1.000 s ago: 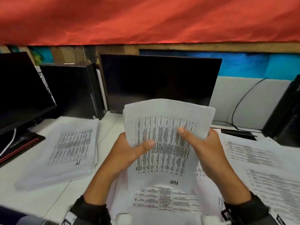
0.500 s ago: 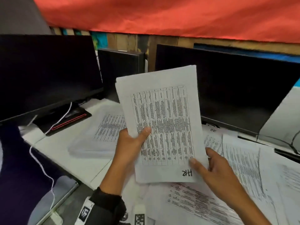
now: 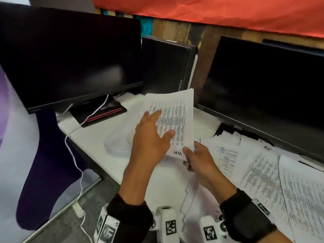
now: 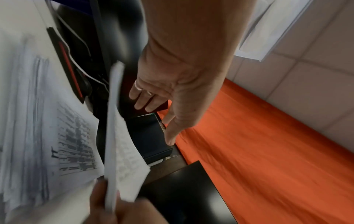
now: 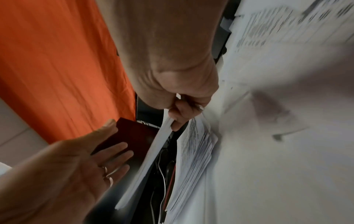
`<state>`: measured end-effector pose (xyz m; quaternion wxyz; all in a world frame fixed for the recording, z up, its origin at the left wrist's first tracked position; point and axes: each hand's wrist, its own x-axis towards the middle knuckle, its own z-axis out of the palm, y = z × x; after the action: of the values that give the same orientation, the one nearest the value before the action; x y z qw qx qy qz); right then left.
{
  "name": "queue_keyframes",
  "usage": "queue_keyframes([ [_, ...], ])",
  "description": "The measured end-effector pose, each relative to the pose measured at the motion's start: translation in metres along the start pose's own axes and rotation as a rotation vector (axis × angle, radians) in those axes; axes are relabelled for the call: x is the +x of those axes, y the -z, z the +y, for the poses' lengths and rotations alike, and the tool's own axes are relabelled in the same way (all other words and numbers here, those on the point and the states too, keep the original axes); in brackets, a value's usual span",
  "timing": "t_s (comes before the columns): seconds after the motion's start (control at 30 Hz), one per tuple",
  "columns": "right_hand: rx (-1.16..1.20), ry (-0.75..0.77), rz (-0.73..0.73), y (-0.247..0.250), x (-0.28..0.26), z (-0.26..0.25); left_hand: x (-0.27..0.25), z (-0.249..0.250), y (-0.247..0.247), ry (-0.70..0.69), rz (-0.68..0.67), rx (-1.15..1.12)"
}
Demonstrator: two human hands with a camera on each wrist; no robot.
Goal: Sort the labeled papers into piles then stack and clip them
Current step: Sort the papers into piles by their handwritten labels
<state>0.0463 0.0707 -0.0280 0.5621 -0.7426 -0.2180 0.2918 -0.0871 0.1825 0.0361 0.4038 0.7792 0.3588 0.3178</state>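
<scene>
A thin sheaf of printed sheets marked "HR" (image 3: pixel 177 118) hangs tilted above the white desk (image 3: pixel 98 137). My right hand (image 3: pixel 190 152) pinches its near corner beside the label; in the right wrist view the right hand (image 5: pixel 178 116) grips the sheaf (image 5: pixel 151 151) edge-on. Spread flat, my left hand (image 3: pixel 158 127) lies against the sheaf's left side and grips nothing. The left wrist view shows the left hand (image 4: pixel 153 104) with straight fingers beside the sheaf (image 4: pixel 114 121). A blurred stack of papers (image 3: pixel 119 142) lies on the desk under the sheaf.
Loose printed sheets (image 3: pixel 263 172) cover the desk to the right. A black monitor (image 3: pixel 70 58) stands at the left with its base (image 3: pixel 103 114) and a white cable (image 3: pixel 73 155). A dark computer case (image 3: pixel 166 65) and a second monitor (image 3: pixel 263 93) stand behind.
My left hand has let go of the HR sheaf and opened. The right hand has shifted to the sheaf's lower corner and carried it down and left over the stack. The view turned left.
</scene>
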Motion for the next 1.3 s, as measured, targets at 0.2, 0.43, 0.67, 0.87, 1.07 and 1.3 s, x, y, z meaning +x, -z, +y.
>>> queue_keyframes([
  [0.2,0.007,-0.165,-0.063,-0.043,0.035,-0.005,0.001,-0.013,-0.003,-0.032,-0.107,0.024],
  [0.43,-0.059,-0.198,-0.132,-0.025,0.008,-0.005,0.001,-0.021,-0.012,-0.107,-0.331,0.172],
  [0.67,-0.110,-0.071,-0.113,0.086,-0.073,0.011,-0.022,0.006,-0.048,-0.202,-0.582,0.221],
  [0.87,-0.228,-0.018,0.266,0.231,-0.179,0.063,-0.077,0.045,-0.108,-0.294,-0.835,0.204],
  [1.07,-0.522,-0.101,0.822,0.349,-0.275,0.157,-0.122,0.079,-0.170,-0.278,-1.104,0.391],
  [1.3,-0.822,-0.455,0.895,0.412,-0.312,0.224,-0.101,0.124,-0.258,-0.294,-1.001,0.611],
])
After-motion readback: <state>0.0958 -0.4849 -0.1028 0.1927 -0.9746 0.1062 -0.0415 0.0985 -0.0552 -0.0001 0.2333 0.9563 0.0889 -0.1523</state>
